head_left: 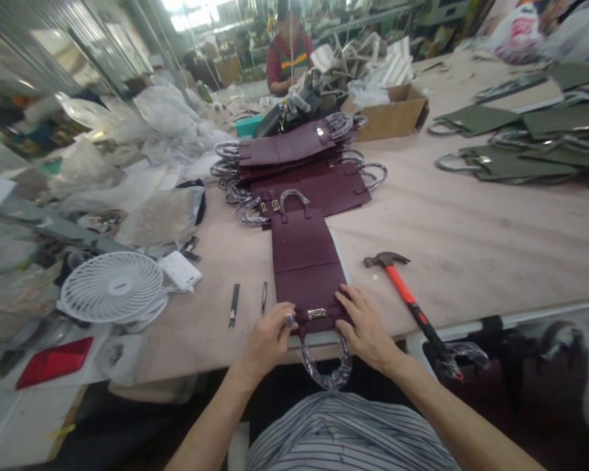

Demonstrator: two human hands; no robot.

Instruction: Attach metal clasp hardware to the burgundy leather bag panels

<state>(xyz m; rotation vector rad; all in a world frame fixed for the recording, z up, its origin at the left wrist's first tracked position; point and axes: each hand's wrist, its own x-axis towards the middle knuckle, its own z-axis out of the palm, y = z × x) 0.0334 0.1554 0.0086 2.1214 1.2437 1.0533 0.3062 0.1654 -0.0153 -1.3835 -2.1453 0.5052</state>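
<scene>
A flat maroon leather bag panel (304, 258) lies lengthwise on the table in front of me, with a gold metal clasp (317, 314) at its near end and a plastic-wrapped handle (326, 373) hanging over the table edge. My left hand (269, 337) pinches the panel's near left corner, fingers curled. My right hand (366, 324) rests on the near right corner, fingers stretched flat and pressing down. A second wrapped handle (294, 196) sits at the panel's far end.
A stack of maroon panels (299, 154) lies beyond. A red-handled hammer (405, 294) lies to the right, two metal punches (248, 302) to the left, with a white fan (112, 288) and plastic bags. Green panels (515, 140) lie far right. A cardboard box (395, 111) and another person (288, 55) are beyond.
</scene>
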